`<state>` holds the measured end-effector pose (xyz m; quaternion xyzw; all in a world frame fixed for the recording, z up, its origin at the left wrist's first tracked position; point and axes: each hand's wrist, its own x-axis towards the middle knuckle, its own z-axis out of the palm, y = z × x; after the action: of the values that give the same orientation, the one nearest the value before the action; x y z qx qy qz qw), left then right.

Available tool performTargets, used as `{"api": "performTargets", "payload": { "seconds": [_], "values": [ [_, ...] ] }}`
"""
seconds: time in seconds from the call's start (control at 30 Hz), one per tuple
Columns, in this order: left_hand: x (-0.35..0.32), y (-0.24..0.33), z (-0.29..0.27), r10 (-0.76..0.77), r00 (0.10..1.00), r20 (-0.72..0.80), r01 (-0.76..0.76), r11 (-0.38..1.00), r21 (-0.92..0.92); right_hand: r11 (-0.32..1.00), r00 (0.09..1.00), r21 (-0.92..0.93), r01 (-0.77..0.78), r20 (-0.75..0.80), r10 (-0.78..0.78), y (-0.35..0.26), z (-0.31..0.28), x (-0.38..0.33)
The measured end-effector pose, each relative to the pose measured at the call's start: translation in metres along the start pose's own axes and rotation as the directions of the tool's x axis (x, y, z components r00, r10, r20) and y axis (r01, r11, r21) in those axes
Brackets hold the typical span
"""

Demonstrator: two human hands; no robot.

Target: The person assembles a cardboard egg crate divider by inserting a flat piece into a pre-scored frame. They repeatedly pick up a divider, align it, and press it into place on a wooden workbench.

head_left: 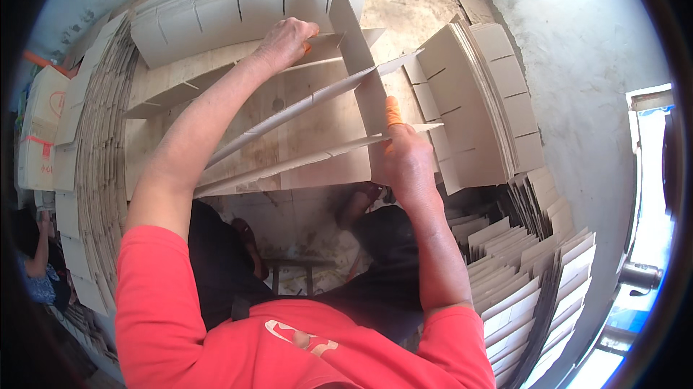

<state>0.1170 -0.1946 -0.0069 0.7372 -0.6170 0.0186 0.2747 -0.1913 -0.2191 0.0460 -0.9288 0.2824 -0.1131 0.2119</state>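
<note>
Three long slotted cardboard divider strips stand on edge on the wooden table: a far strip [180, 91], a middle strip [303, 106] and a near strip [289, 163]. A cross strip [351, 42] stands across them toward their right ends. My left hand [285, 44] is closed at the far strip, left of the cross strip; its fingertips are partly hidden. My right hand [409, 161] grips the cross strip near its close end, where it meets the near strip. Orange finger covers show on both hands, and one right finger points up along the cross strip.
Stacked slotted cardboard sheets [216, 17] line the table's back, with another stack [108, 100] left and upright sheets [469, 93] right. More bundled cardboard [512, 266] stands at the lower right. A printed carton [43, 129] and another person's arm [37, 248] appear far left.
</note>
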Motion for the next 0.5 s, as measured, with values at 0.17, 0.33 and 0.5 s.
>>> {"api": "performTargets", "payload": {
  "seconds": [0.17, 0.33, 0.5],
  "values": [
    [0.001, 0.006, -0.003, -0.034, 0.999, -0.015, 0.034, 0.999, -0.013, 1.0, 0.998, 0.017, -0.013, 0.066, 0.011, 0.0, -0.001, -0.002],
    [0.005, 0.013, -0.002, -0.043, 0.989, 0.139, 0.058, 0.993, -0.106, 0.999, 0.998, -0.02, 0.033, 0.055, -0.032, 0.018, 0.009, 0.002],
    [-0.007, 0.017, -0.03, -0.087, 0.964, 0.251, 0.114, 0.989, -0.096, 0.962, 0.998, -0.267, 0.059, 0.014, -0.057, 0.029, -0.007, -0.006]
  ]
}}
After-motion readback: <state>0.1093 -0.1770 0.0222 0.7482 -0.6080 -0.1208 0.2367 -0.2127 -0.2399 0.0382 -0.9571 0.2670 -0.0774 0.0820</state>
